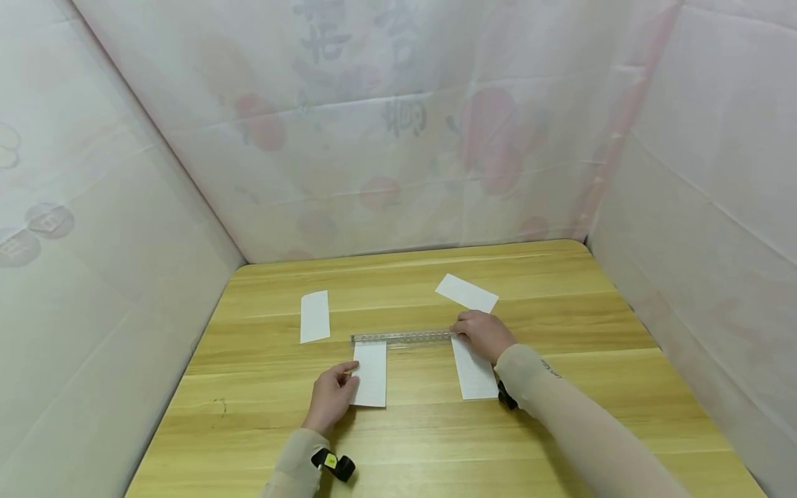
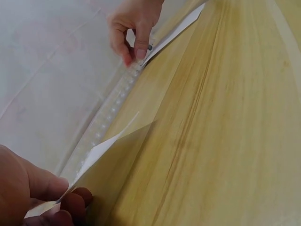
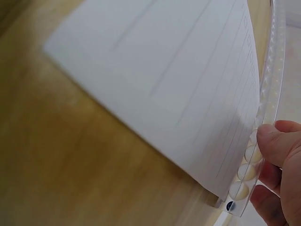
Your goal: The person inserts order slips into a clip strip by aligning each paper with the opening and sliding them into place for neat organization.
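In the head view, a clear plastic strip (image 1: 411,337) with a row of round shapes lies crosswise over the table. My right hand (image 1: 486,335) pinches its right end between thumb and fingers. In the right wrist view, the strip (image 3: 246,171) has a dark dot near its tip and runs along the edge of a lined paper slip (image 3: 188,89). That right slip (image 1: 473,377) is partly covered by my hand and wrist. My left hand (image 1: 333,395) pinches the left edge of another paper slip (image 1: 372,377), whose top meets the strip's left end.
Two more white slips lie farther back: one at the left (image 1: 315,317), one slanted (image 1: 467,292) beyond my right hand. The wooden table (image 1: 249,415) is bounded by fabric walls (image 1: 373,159) at the back and both sides. Each wrist wears a black band.
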A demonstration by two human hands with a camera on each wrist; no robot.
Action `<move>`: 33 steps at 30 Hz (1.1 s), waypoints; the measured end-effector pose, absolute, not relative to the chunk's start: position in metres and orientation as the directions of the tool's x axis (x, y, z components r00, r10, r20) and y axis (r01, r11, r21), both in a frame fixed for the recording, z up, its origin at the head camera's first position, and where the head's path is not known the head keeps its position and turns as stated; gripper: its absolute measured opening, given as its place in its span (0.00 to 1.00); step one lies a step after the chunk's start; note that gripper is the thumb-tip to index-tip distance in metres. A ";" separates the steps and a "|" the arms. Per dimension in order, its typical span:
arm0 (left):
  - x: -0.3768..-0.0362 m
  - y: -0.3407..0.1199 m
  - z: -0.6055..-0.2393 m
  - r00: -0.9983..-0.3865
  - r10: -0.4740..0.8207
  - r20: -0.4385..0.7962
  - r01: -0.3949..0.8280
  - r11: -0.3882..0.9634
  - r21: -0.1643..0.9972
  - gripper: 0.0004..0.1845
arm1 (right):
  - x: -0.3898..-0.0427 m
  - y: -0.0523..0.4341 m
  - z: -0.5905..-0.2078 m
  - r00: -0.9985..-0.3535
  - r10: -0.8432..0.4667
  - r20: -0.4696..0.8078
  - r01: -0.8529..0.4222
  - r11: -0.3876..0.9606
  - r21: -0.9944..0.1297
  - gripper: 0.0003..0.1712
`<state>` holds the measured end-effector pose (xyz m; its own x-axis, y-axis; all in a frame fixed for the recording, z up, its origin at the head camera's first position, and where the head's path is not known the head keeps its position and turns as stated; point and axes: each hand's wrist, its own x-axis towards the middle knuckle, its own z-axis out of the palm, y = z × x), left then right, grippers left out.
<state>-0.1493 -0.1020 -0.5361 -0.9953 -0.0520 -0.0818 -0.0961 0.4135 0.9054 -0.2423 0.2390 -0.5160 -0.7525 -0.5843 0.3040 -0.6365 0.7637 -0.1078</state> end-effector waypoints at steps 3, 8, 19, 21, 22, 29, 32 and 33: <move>-0.151 -0.103 -0.538 -0.992 -0.058 -0.111 -0.125 0.406 0.905 0.13 | -0.242 0.239 -0.516 -0.755 -0.584 0.297 -0.633 0.768 -0.098 0.12; -0.152 -0.103 -0.539 -0.987 -0.070 -0.143 -0.159 0.382 0.910 0.13 | -0.242 0.239 -0.517 -0.753 -0.584 0.303 -0.634 0.768 -0.094 0.12; -0.152 -0.102 -0.541 -0.981 -0.142 -0.131 -0.176 0.373 0.911 0.14 | -0.243 0.239 -0.514 -0.745 -0.582 0.326 -0.643 0.757 -0.117 0.12; -0.151 -0.102 -0.541 -0.978 -0.162 -0.134 -0.186 0.371 0.910 0.14 | -0.244 0.240 -0.514 -0.743 -0.584 0.326 -0.645 0.755 -0.119 0.12; -0.151 -0.102 -0.542 -0.976 -0.170 -0.136 -0.191 0.369 0.910 0.14 | -0.244 0.240 -0.515 -0.744 -0.584 0.326 -0.645 0.755 -0.119 0.12; -0.153 -0.102 -0.543 -0.973 -0.184 -0.139 -0.198 0.361 0.911 0.14 | -0.245 0.240 -0.515 -0.756 -0.580 0.303 -0.634 0.763 -0.122 0.12; -0.155 -0.102 -0.543 -0.973 -0.187 -0.134 -0.193 0.349 0.917 0.14 | -0.245 0.240 -0.516 -0.755 -0.581 0.303 -0.635 0.763 -0.120 0.12; -0.155 -0.101 -0.543 -0.973 -0.188 -0.132 -0.190 0.342 0.920 0.14 | -0.244 0.241 -0.516 -0.754 -0.581 0.306 -0.636 0.762 -0.119 0.12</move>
<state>-0.1550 -0.1011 -0.5433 -0.9733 -0.1879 -0.1316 -0.1904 0.3420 0.9202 -0.2444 0.2406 -0.5158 -0.7540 -0.5813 0.3060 -0.6361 0.7624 -0.1189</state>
